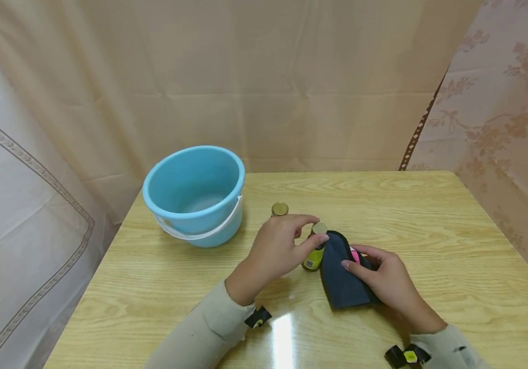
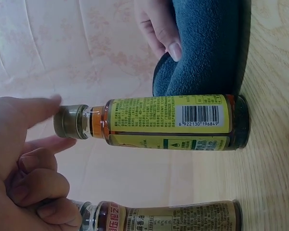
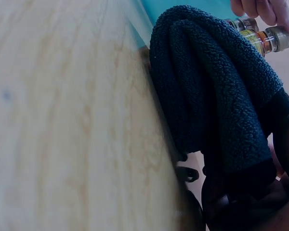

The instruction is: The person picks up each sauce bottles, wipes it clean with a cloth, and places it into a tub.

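Note:
My left hand (image 1: 278, 248) pinches the cap of a small glass oil bottle (image 2: 173, 122) between thumb and forefinger. The bottle has a yellow-green label with a barcode and stands upright on the table. Its other fingers are curled in below the cap. A second bottle (image 2: 183, 219) with a brown label stands just beyond that hand, which partly hides it in the head view. My right hand (image 1: 386, 277) grips a folded dark blue fleecy cloth (image 1: 342, 282) with black edging, right beside the first bottle. Something pink (image 1: 355, 255) shows inside the fold; its kind is unclear.
A light blue bucket (image 1: 193, 214) with a white handle (image 1: 199, 236) hanging down its front stands at the table's back left. The wooden table (image 1: 430, 220) ends at a beige curtain (image 1: 291, 87) behind. Patterned cloth hangs at both sides.

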{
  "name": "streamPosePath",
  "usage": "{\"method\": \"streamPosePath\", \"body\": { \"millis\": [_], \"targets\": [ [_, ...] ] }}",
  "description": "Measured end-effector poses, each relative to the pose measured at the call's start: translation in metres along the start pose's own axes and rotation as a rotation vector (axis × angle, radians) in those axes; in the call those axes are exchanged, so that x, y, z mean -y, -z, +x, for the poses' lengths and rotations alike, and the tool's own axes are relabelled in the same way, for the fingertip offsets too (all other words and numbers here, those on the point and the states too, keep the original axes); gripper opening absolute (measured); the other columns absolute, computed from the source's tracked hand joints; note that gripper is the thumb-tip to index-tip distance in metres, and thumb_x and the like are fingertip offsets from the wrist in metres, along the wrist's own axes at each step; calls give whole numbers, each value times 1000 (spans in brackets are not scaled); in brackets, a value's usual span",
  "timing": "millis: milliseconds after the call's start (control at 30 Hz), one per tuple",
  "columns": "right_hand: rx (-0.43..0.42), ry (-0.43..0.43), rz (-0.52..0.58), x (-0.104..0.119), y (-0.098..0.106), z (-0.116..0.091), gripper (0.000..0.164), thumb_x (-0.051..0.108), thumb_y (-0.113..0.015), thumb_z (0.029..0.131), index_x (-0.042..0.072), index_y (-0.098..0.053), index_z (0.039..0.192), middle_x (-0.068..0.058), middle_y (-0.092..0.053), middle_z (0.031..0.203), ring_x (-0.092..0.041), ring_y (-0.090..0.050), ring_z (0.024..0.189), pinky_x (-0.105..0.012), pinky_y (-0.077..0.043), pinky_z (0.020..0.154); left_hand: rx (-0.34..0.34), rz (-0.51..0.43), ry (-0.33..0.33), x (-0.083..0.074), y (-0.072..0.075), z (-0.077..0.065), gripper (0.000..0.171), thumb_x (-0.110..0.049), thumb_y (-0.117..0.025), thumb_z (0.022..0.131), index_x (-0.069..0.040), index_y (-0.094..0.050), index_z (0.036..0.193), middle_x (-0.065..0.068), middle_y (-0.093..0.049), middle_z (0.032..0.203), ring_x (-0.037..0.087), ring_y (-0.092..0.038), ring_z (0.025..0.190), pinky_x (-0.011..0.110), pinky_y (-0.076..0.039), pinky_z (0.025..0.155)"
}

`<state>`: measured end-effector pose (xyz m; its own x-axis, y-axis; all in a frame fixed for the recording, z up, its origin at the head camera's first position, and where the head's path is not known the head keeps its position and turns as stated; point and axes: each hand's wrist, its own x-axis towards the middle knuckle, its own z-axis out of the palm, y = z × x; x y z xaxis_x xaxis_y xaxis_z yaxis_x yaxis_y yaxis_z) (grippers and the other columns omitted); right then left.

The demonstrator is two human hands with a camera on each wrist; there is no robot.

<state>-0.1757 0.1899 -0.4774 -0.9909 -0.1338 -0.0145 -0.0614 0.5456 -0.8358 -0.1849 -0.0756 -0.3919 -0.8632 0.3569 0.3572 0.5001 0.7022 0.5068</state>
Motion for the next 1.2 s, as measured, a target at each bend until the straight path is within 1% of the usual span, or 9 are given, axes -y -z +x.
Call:
{"method": "streamPosePath", "body": {
  "millis": [67, 133, 233, 333, 467, 600, 767, 933, 1200],
  "targets": [
    [-1, 1, -13, 0, 0, 0, 51, 46, -78, 91, 19, -71, 133, -12, -73, 124, -14, -72, 97, -25, -58, 72, -16, -6, 2, 1, -1, 0, 52, -61, -65, 96, -22, -72, 129, -9, -59, 70, 7, -48, 59, 21, -36, 53],
    [-3, 5, -24, 0, 0, 0, 50, 47, -78, 92, 19, -71, 133, -12, -73, 125, -16, -72, 98, -25, -58, 72, -39, -10, 1, 1, -1, 1, 51, -61, -67, 94, -22, -72, 126, -8, -49, 61, 7, -43, 54, 23, -33, 50],
    [-9, 12, -43, 1, 1, 0, 50, 48, -78, 91, 20, -72, 133, -11, -73, 125, -16, -71, 100, -24, -57, 73, -58, -8, -8, 2, -2, 1, 44, -57, -69, 95, -22, -74, 119, -10, -47, 60, 6, -42, 54, 22, -33, 50],
    [-10, 13, -40, 2, 1, 0, 50, 47, -78, 92, 21, -71, 133, -11, -73, 124, -15, -71, 99, -24, -57, 74, -57, 2, -7, 1, -1, 1, 40, -54, -68, 96, -21, -75, 118, -11, -51, 62, 6, -45, 58, 22, -36, 51],
    [-1, 11, 36, 4, 1, -1, 49, 43, -78, 93, 20, -70, 135, -11, -73, 124, -10, -71, 96, -26, -58, 73, -44, 3, -3, 1, -1, 1, 39, -53, -68, 97, -21, -75, 119, -13, -55, 66, 5, -48, 62, 20, -38, 54],
    [-6, 8, 131, 8, 0, -4, 48, 39, -78, 93, 19, -69, 136, -11, -75, 117, -10, -72, 91, -29, -60, 71, -40, 3, -6, 0, -1, 1, 39, -52, -68, 97, -21, -76, 119, -13, -56, 67, 5, -48, 62, 20, -39, 54],
    [-40, 4, 225, 11, 2, -8, 49, 35, -78, 94, 17, -68, 138, -3, -77, 106, -14, -73, 89, -33, -62, 70, -32, -8, -7, 0, 0, 1, 37, -50, -69, 97, -20, -76, 119, -10, -52, 63, 6, -45, 58, 21, -36, 52],
    [-64, 2, 361, 11, 6, -9, 48, 25, -76, 96, 11, -65, 140, 0, -77, 105, -16, -75, 90, -36, -63, 70, -26, -13, -15, -2, -1, 3, 38, -50, -70, 97, -20, -76, 119, -10, -51, 63, 5, -44, 57, 20, -36, 52],
    [-79, 65, 517, 13, 5, -10, 43, 9, -72, 98, 2, -63, 140, -3, -77, 97, -18, -76, 84, -35, -62, 68, -38, 1, -7, 2, -2, 0, 37, -49, -69, 97, -20, -77, 118, -10, -49, 61, 6, -42, 55, 20, -34, 52]
  ]
}}
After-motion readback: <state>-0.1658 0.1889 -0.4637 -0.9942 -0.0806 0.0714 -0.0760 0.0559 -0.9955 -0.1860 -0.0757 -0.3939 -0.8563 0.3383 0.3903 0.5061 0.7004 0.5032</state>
